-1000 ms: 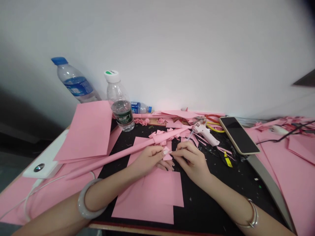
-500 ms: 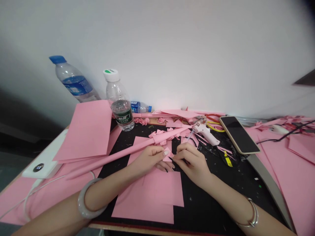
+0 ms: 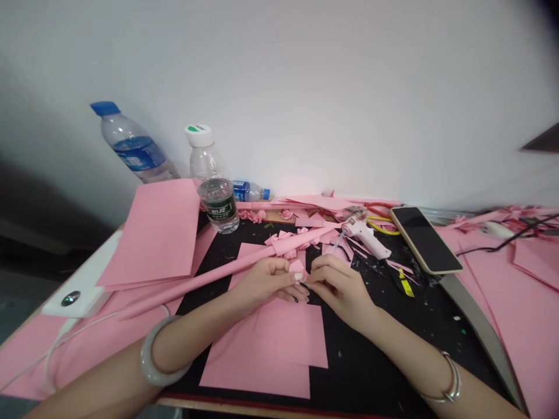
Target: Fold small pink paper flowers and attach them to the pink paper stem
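My left hand [image 3: 264, 285] pinches a small folded piece of pink paper [image 3: 297, 266] between thumb and fingers, over the middle of the black work surface. From the other side, the thumb and forefinger of my right hand [image 3: 339, 286] are pinched together at the paper's right edge. The fingers partly hide the folded piece. Beneath my hands lie flat pink paper sheets [image 3: 257, 355]. Just beyond them a long rolled pink paper tube [image 3: 213, 272] runs diagonally, with several small folded pink paper pieces [image 3: 286, 251] beside it.
A white glue gun [image 3: 367, 237] and a phone [image 3: 425, 240] lie at the right. Behind on the left stand a clear water bottle [image 3: 213, 186] and a leaning blue-capped bottle [image 3: 135, 148]. A white device [image 3: 82, 285] with a cable sits by stacked pink sheets [image 3: 152, 233].
My left thumb has shifted slightly down and right over the folded paper, so less of it shows. My right hand stays nearly still. The view has moved a little.
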A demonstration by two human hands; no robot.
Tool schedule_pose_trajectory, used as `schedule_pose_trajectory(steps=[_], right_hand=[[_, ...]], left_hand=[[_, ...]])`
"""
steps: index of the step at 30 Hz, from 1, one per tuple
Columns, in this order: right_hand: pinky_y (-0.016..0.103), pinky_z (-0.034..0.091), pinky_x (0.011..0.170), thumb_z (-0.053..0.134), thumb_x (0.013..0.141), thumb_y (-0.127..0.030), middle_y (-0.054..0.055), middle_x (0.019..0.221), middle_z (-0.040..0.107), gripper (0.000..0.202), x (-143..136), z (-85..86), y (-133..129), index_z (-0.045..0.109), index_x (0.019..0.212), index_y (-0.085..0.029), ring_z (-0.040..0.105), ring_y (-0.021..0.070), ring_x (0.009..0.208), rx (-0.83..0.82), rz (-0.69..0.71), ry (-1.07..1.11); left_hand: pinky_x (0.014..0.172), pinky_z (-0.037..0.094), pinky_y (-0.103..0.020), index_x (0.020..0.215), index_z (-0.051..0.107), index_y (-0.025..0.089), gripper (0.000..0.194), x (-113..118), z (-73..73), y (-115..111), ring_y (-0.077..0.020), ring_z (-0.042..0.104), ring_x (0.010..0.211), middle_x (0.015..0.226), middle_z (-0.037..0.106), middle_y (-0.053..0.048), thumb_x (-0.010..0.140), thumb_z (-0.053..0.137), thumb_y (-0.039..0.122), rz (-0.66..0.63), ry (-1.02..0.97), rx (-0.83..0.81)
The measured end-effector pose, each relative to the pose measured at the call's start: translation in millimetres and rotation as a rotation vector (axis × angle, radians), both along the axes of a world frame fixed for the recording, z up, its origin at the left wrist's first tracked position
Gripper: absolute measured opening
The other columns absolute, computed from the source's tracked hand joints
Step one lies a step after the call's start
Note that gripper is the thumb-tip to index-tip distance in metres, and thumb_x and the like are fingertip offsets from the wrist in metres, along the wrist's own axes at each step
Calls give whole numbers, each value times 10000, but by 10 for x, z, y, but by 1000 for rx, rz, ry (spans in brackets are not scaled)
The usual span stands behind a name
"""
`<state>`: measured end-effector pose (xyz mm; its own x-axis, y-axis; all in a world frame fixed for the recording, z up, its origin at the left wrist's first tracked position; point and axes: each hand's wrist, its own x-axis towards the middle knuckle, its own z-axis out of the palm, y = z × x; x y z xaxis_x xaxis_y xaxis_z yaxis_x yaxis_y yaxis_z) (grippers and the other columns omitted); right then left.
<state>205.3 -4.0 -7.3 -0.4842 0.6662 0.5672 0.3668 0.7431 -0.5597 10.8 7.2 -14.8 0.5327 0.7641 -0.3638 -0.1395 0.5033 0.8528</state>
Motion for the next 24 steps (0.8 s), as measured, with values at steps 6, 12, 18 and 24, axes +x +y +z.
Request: schedule_pose_trajectory(steps=[6, 12, 18, 24], right_hand=[[268, 397, 593, 479, 897, -98, 13, 749, 517, 130, 23, 23, -7, 497, 816, -198, 499, 154, 670, -74, -184, -56], [261, 339, 550, 393, 936, -136, -18, 660, 431, 256, 3, -26, 0, 414, 690, -204, 435, 139, 592, -200, -82, -237], [252, 323, 543, 396, 930, -116, -24, 650, 409, 277, -25, -13, -14, 387, 669, -207, 423, 132, 590, -203, -31, -180], [253, 317, 541, 404, 923, -111, -25, 647, 402, 281, -23, -14, -17, 375, 661, -207, 421, 129, 588, -207, -24, -166]], left_hand=[[673, 555, -289, 765, 653, 124, 269, 17, 3, -8, -181, 721, 682, 732, 752, -77, 718, 767, 362, -8, 19, 34], [675, 550, -282, 768, 641, 143, 266, 23, -2, -22, -182, 725, 707, 767, 754, -56, 735, 751, 383, -51, 57, 72], [703, 547, -299, 771, 639, 148, 267, 12, 2, -27, -196, 727, 740, 759, 753, -57, 743, 738, 395, -88, 51, 61], [754, 539, -327, 792, 644, 155, 261, 0, -5, -25, -219, 729, 808, 753, 752, -58, 763, 716, 404, -117, 42, 47]])
